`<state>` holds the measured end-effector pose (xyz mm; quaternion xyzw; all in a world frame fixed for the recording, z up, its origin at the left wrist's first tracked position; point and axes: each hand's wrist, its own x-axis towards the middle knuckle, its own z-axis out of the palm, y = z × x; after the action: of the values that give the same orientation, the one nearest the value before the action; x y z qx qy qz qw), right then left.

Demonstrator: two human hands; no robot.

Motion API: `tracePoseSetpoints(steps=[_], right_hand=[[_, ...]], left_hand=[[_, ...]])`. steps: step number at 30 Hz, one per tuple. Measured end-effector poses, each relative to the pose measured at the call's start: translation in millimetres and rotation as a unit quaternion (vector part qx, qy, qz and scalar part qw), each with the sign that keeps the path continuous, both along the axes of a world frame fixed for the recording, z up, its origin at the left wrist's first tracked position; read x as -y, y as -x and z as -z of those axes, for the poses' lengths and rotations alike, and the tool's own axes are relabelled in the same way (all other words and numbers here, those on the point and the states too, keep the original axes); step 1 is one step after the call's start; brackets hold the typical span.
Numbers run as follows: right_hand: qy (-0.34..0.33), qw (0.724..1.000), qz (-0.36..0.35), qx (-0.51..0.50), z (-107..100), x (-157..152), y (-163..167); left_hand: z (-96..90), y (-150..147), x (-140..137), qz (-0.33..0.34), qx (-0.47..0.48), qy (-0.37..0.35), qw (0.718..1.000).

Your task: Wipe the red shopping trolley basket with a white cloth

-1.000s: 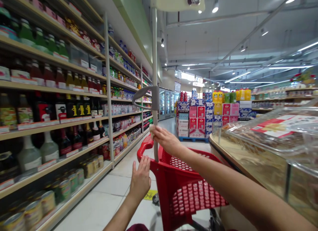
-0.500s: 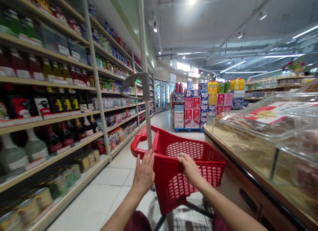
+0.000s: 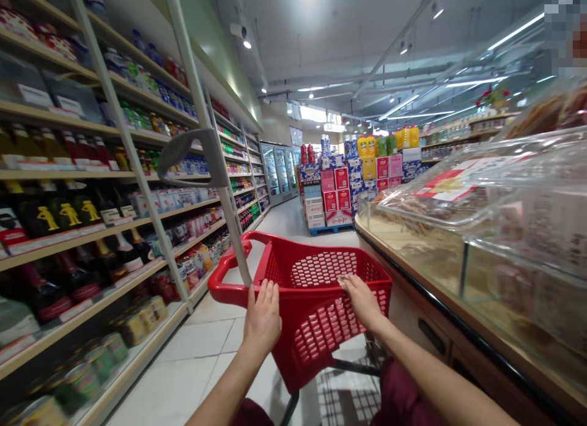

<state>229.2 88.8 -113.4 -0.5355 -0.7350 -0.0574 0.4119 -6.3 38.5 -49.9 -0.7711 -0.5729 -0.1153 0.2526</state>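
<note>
A red plastic shopping cart with perforated basket sides stands side-on before me. My left hand lies on its near rim beside the foot of a grey pole, fingers stretched out and nothing held. Further right on the same rim is my right hand, its fingers bent and closed. A small crumpled white piece, tissue-like, pokes out at those fingertips. The grey pole rises from the handle end and carries a grey loop grip.
Shelves of bottles and cans line the left. A display counter with clear packs runs close along the cart's right. Stacked drink cartons stand ahead on a blue pallet. Glass-door fridges are beyond.
The cart, the pole and the left shelves have shifted left in view, and the counter looms larger on the right. Both hands remain on the cart's rim.
</note>
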Motion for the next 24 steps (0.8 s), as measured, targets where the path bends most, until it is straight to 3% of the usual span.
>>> tracePoseSetpoints(steps=[6,8,12,14,20,24], right_hand=[[0.012,0.998,-0.053,0.024,-2.3,3.5,30.3],[0.027,0.999,-0.042,0.019,-2.6,3.0,15.2],[0.063,0.996,0.053,-0.021,-1.5,3.1,-62.7],[0.072,0.994,0.081,-0.034,-0.9,3.8,-82.3],[0.077,0.996,0.021,-0.028,7.2,6.7,-53.7],[0.084,0.991,0.066,-0.086,6.1,11.9,-84.6]], left_hand=[[10.4,-22.7,-0.9,0.029,-0.016,0.031,0.999],[11.2,-22.1,0.1,0.031,-0.023,0.035,0.999],[11.2,-22.0,1.7,0.024,-0.02,0.038,0.999],[13.0,-26.9,1.2,0.024,-0.013,0.046,0.999],[19.8,-36.1,-1.5,0.031,-0.02,0.05,0.998],[21.1,-33.6,-0.8,0.037,-0.03,0.048,0.998]])
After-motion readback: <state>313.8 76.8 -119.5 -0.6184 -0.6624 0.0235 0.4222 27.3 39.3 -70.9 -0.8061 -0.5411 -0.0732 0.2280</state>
